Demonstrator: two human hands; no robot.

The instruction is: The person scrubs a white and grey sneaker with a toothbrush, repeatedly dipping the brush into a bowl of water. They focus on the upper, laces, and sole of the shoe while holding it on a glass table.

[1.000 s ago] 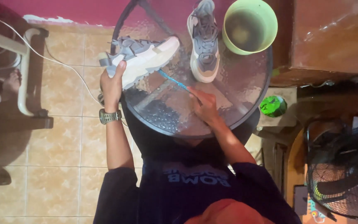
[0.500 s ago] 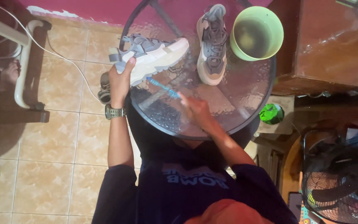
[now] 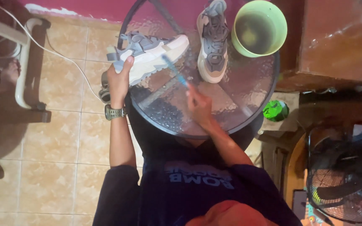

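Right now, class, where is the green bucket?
In the head view, the green bucket stands at the far right edge of the round glass table, just right of the upright sneaker and beside the brown cabinet.

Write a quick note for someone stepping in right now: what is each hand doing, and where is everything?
Left hand: holds the pale sneaker by its heel, tilted on the glass table.
Right hand: grips a blue brush, bristle end at the sneaker's sole.
Second sneaker stands on the table beside the green basin of murky water.
Done: cannot tell how clean either shoe is.
Left: judging by this, brushing in hand; second sneaker untouched now.
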